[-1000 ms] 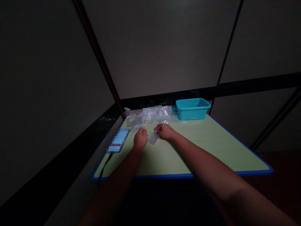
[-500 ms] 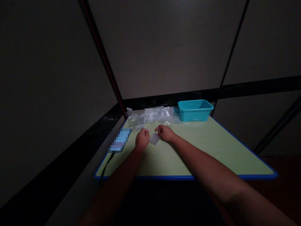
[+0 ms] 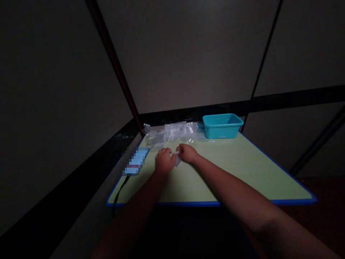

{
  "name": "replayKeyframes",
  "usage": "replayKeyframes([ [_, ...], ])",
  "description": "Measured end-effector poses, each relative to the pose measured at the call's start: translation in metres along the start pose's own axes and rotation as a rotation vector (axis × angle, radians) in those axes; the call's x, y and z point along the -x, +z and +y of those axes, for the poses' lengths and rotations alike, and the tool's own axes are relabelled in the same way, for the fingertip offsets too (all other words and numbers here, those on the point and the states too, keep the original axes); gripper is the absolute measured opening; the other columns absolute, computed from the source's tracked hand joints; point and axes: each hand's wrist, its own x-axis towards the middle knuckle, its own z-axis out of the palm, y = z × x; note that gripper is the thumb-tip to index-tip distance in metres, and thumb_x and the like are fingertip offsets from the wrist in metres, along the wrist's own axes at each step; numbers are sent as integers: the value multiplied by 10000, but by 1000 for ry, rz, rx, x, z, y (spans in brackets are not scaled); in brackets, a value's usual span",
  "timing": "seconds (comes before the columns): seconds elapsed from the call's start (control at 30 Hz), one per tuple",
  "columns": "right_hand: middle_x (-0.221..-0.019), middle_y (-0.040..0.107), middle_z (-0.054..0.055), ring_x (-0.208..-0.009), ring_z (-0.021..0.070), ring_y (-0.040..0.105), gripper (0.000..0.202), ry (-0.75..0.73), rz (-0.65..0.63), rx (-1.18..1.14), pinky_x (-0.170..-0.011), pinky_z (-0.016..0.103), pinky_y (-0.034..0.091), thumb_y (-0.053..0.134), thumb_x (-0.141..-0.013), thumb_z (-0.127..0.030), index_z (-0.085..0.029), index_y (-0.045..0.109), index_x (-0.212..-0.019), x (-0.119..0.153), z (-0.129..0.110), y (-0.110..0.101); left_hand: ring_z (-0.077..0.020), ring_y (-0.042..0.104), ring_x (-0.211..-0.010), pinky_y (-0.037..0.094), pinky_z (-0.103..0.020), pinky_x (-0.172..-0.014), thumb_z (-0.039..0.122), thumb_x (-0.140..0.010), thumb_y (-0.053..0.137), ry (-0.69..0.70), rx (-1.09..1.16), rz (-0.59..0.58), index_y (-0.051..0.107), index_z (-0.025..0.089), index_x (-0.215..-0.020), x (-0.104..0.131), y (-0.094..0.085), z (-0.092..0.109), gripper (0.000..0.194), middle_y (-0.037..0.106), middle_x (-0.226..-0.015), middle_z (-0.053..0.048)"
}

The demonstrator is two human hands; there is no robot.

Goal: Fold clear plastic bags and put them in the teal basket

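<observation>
the small translucent sheet (image 3: 177, 162) is pinched by the right hand (image 3: 187, 154) over the table (image 3: 256, 162), one corner pointed nearward; its long axis is hidden, and whether it is gripped by the left hand (image 3: 165, 162) cannot be told.

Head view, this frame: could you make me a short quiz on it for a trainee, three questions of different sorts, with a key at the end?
1. True or false: the turquoise bin stands to the right of the clear plastic in the picture.

2. Fill in the missing word: the pale green table has a ____ edging.

3. Multiple choice: where does the small translucent piece show?
A. Between the left hand and the right hand
B. Inside the bin
C. At the table's far right corner

Key:
1. True
2. blue
3. A
</observation>
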Motion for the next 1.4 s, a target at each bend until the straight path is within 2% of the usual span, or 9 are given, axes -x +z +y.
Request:
replayKeyframes([
  [0.17, -818, 656, 33, -686, 126, 553, 205, -12, -13, 39, -583, 211, 338, 611, -725, -181, -177, 603, -930, 2, -2, -2, -237, 376, -1273, 222, -459, -1054, 346, -886, 396, 144, -43, -189, 508, 220, -1242, 6, -1, 4, 393, 469, -1367, -84],
  [0.27, -854, 663, 59, -729, 147, 574, 188, -10, -31, 100, -589, 220, 348, 573, -772, -219, -176, 588, -954, 3, -3, -2, -216, 255, -1353, 135, -544, -1072, 337, -923, 285, 212, -48, -338, 376, 283, -1359, 6, 1, 2, 449, 363, -1445, -30],
  [0.37, -913, 664, 97, -798, 189, 594, 225, -16, -57, 187, -621, 245, 375, 532, -812, -271, -174, 565, -1013, 5, -5, -3, -202, 210, -1372, 108, -543, -1082, 340, -923, 267, 214, -79, -402, 319, 280, -1394, 5, 2, 1, 477, 326, -1461, -29],
  [0.47, -999, 643, 131, -921, 242, 578, 278, -33, -75, 286, -708, 299, 411, 497, -828, -297, -177, 541, -1075, 11, -9, -6, -199, 189, -1378, 95, -537, -1086, 346, -922, 271, 223, -112, -419, 295, 260, -1407, 5, 3, 1, 493, 293, -1474, -38],
  [0.57, -1170, 558, 172, -1123, 304, 465, 349, -19, -32, 410, -860, 429, 381, 464, -842, -319, -183, 520, -1158, 17, -11, -9, -205, 182, -1381, 102, -536, -1087, 366, -923, 270, 235, -132, -421, 296, 248, -1407, 6, 3, 3, 499, 275, -1482, -46],
  [0.7, -1417, 324, 181, -1315, 348, 223, 571, 51, -91, 481, -985, 603, 181, 458, -847, -319, -225, 319, -1393, 19, -8, -11, -216, 174, -1383, 122, -532, -1088, 404, -920, 267, 221, -146, -420, 288, 247, -1410, 8, 1, 4, 515, 235, -1495, -52],
  [0.87, -1532, 2, 95, -1376, 283, -93, 634, 62, -173, 467, -1022, 616, 1, 381, -891, -339, -258, 116, -1461, 14, -2, -13, -221, 146, -1389, 133, -548, -1079, 454, -913, 261, 225, -172, -448, 240, 223, -1427, 8, 1, 3, 564, 183, -1508, -66],
  [1.1, -1514, -126, 68, -1363, 267, -156, 698, 86, -338, 388, -1000, 632, -67, 316, -884, -532, -285, 1, -1456, 12, 1, -15, -216, 120, -1394, 136, -542, -1081, 475, -912, 242, 225, -190, -466, 161, 187, -1448, 7, 1, 3, 613, 133, -1514, -80],
  [1.4, -1512, -137, 54, -1365, 269, -145, 641, 122, -393, 410, -984, 659, -61, 296, -901, -405, -298, -13, -1453, 12, -2, -17, -184, 55, -1400, 129, -516, -1096, 395, -928, 129, 218, -263, -520, 115, 178, -1456, 6, -1, 5, 571, 69, -1524, -39],
])
